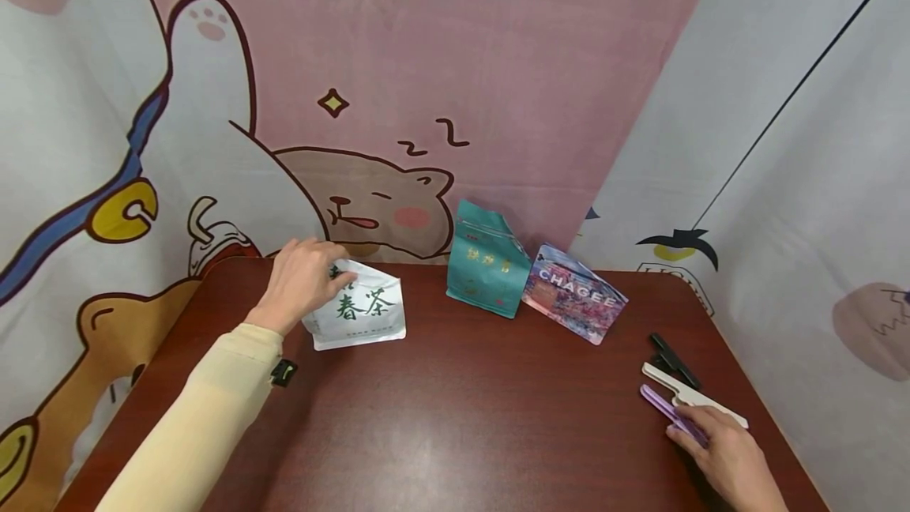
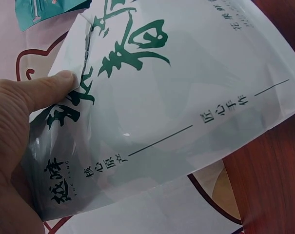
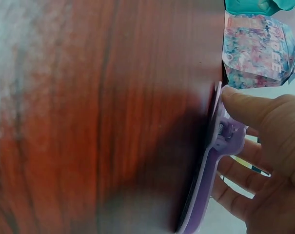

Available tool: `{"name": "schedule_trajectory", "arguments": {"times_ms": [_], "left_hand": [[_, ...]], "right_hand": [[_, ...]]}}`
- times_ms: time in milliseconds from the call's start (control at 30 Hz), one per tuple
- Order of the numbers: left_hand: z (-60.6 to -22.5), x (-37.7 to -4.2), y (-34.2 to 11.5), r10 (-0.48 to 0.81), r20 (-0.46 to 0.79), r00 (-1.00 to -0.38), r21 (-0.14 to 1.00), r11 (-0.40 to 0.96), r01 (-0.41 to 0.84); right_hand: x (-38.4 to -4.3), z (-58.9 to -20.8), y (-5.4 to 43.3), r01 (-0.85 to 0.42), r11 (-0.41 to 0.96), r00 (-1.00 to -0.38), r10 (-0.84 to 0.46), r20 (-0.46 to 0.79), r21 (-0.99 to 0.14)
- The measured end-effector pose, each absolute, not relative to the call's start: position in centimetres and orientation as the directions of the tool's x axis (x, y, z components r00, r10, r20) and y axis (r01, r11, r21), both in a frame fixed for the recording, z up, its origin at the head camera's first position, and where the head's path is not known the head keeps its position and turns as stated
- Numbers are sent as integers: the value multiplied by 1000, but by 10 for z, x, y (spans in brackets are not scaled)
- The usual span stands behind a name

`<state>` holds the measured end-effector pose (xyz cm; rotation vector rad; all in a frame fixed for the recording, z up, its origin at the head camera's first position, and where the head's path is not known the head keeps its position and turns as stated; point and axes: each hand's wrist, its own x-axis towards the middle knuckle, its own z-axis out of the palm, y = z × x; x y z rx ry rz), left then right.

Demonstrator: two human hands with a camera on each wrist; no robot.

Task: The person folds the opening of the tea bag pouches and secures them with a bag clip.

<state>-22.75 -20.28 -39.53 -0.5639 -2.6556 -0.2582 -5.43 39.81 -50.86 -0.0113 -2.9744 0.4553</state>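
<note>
My left hand grips the top of a white tea bag printed with green Chinese characters, at the back left of the table. Close up in the left wrist view, the thumb presses on the bag's folded upper part, and the other fingers are hidden behind it. At the front right, my right hand holds a purple bag sealing clip. In the right wrist view the thumb lies at one end of this clip, whose spring shows near the middle.
A white clip and a black clip lie just beyond my right hand. Against the patterned cloth at the back stand a teal bag and a colourful bag marked CHAGEE. The brown table reaches back to the cloth.
</note>
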Motion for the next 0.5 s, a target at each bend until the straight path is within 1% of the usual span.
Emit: {"name": "schedule_trajectory", "arguments": {"times_ms": [100, 233, 367, 500], "left_hand": [[-395, -227, -203, 348, 428, -834, 92, 901, 424], [-396, -227, -203, 350, 425, -835, 86, 902, 422], [-396, -227, -203, 355, 427, -832, 78, 902, 425], [-396, -228, -203, 357, 431, -829, 76, 901, 427]], "right_hand": [[-53, -508, 396, -25, 951, -986, 28, 167, -308], [-52, -510, 394, -52, 943, -964, 39, 263, -328], [-51, -513, 393, -74, 944, -927, 54, 371, -321], [-53, -515, 394, -126, 942, -893, 29, 449, -310]]}}
